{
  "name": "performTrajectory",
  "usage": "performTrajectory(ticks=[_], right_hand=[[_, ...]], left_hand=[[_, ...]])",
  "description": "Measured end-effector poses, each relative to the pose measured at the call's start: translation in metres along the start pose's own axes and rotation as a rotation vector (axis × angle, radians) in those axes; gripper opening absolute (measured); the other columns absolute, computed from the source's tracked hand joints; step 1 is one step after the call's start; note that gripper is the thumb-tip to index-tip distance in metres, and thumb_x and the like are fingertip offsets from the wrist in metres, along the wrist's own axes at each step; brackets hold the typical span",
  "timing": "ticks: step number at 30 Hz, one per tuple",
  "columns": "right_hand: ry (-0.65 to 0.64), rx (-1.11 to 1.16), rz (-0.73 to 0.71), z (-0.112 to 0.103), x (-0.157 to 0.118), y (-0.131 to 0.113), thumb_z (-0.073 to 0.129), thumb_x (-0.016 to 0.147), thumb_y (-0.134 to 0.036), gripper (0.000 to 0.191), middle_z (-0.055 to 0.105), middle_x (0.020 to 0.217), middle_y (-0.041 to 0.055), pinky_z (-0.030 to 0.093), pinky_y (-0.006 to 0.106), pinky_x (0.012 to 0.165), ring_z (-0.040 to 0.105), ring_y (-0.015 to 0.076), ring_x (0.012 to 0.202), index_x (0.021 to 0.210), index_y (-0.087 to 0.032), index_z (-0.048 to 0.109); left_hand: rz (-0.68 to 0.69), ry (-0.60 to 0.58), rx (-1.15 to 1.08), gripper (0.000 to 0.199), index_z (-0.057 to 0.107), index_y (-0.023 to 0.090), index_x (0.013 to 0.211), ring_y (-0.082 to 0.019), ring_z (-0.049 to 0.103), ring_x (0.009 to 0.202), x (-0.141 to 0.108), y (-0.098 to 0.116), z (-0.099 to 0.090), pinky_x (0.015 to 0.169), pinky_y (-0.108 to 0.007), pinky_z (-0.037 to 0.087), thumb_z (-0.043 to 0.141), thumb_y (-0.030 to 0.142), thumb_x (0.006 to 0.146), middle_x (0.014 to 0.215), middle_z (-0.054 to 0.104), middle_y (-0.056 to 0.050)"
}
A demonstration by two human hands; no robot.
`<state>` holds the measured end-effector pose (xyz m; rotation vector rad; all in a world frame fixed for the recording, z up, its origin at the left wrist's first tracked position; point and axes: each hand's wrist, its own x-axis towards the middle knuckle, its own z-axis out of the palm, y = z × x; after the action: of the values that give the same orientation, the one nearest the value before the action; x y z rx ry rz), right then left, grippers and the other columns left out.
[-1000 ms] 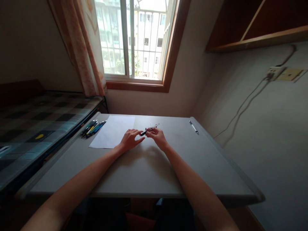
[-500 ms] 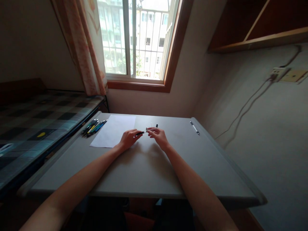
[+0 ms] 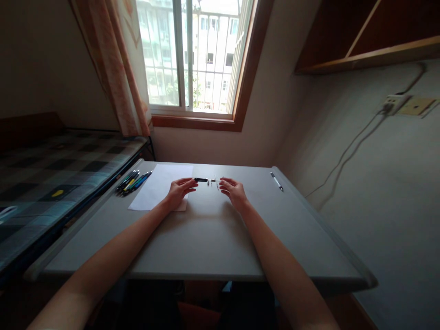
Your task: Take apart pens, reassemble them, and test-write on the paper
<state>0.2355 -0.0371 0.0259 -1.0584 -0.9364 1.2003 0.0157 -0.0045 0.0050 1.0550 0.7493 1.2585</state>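
Note:
Above the middle of the desk, my left hand (image 3: pixel 180 190) pinches the black part of a pen (image 3: pixel 200 179), which points right. A thin pale piece, looking like a refill, extends from its end toward my other hand. My right hand (image 3: pixel 235 191) has its fingertips closed around a pale pen barrel, mostly hidden; a dark end shows just above the fingers. Between the hands, several small pen parts (image 3: pixel 211 184) lie on the desk, too small to tell apart.
On the grey desk (image 3: pixel 206 247), a white sheet of paper (image 3: pixel 151 188) lies left of my hands. Several pens (image 3: pixel 132 182) are bunched at its left. A single black-and-white pen (image 3: pixel 277 181) rests near the right edge. A bed (image 3: pixel 85 160) stands at the left, a wall at the right.
My hands have moved apart, the left one going left and the right one slightly right. The pen pieces have been drawn apart, and small parts on the desk now show between them.

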Motion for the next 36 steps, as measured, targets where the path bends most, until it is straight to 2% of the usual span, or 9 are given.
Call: performTrajectory(ticks=[8,14,20,26,32,34,36], right_hand=[[-0.027,-0.057,-0.028,0.0,-0.002,-0.002,0.073,0.057,-0.035,0.032,0.068,0.078,0.0038,0.046,0.024,0.059,0.06,0.0105,0.062,0.084,-0.018,0.067],[0.014,-0.064,-0.054,-0.002,0.0,-0.001,0.072,0.058,-0.036,0.032,0.069,0.079,0.005,0.047,0.024,0.057,0.061,0.0113,0.061,0.084,-0.018,0.067],[-0.001,-0.082,-0.08,-0.002,0.0,-0.001,0.073,0.056,-0.036,0.034,0.07,0.081,0.006,0.047,0.024,0.056,0.06,0.0114,0.06,0.085,-0.018,0.067],[-0.023,-0.112,-0.143,0.001,0.0,0.002,0.07,0.058,-0.033,0.031,0.07,0.082,0.0051,0.047,0.026,0.059,0.061,0.0122,0.063,0.085,-0.018,0.069],[-0.075,-0.207,-0.197,0.004,0.001,0.007,0.067,0.06,-0.033,0.028,0.069,0.08,0.0049,0.047,0.026,0.057,0.061,0.0134,0.064,0.084,-0.018,0.069],[-0.044,-0.221,-0.229,0.001,0.005,0.009,0.064,0.062,-0.033,0.034,0.068,0.086,0.0056,0.047,0.026,0.057,0.061,0.0136,0.065,0.092,-0.019,0.067],[0.079,-0.239,-0.281,-0.007,0.011,0.01,0.059,0.064,-0.031,0.041,0.066,0.094,0.0068,0.047,0.026,0.056,0.06,0.0133,0.066,0.103,-0.019,0.062]], left_hand=[[0.001,0.011,-0.05,0.031,0.065,0.012,0.086,-0.021,0.067,0.078,0.002,-0.002,-0.001,0.068,-0.031,0.053,0.076,0.03,0.063,0.087,0.069,-0.009],[0.008,0.034,-0.041,0.033,0.066,0.011,0.087,-0.023,0.066,0.085,0.002,-0.003,-0.002,0.074,-0.034,0.054,0.076,0.029,0.062,0.091,0.069,-0.012],[0.016,0.042,-0.065,0.033,0.066,0.011,0.091,-0.023,0.065,0.091,0.002,-0.003,-0.002,0.083,-0.037,0.052,0.076,0.027,0.063,0.094,0.069,-0.012],[0.021,0.009,-0.058,0.038,0.065,0.011,0.095,-0.02,0.066,0.088,0.002,-0.005,0.0,0.09,-0.036,0.049,0.078,0.023,0.061,0.094,0.069,-0.011],[0.008,-0.03,-0.004,0.042,0.065,0.01,0.097,-0.02,0.067,0.084,-0.001,-0.005,0.004,0.091,-0.039,0.048,0.079,0.025,0.06,0.089,0.07,-0.011],[0.052,0.004,0.004,0.043,0.065,0.01,0.097,-0.021,0.067,0.083,0.0,-0.005,0.004,0.09,-0.041,0.049,0.079,0.026,0.059,0.089,0.07,-0.011],[0.103,0.065,-0.004,0.044,0.064,0.01,0.096,-0.021,0.067,0.082,0.002,-0.005,0.002,0.089,-0.042,0.049,0.079,0.026,0.058,0.088,0.07,-0.011]])
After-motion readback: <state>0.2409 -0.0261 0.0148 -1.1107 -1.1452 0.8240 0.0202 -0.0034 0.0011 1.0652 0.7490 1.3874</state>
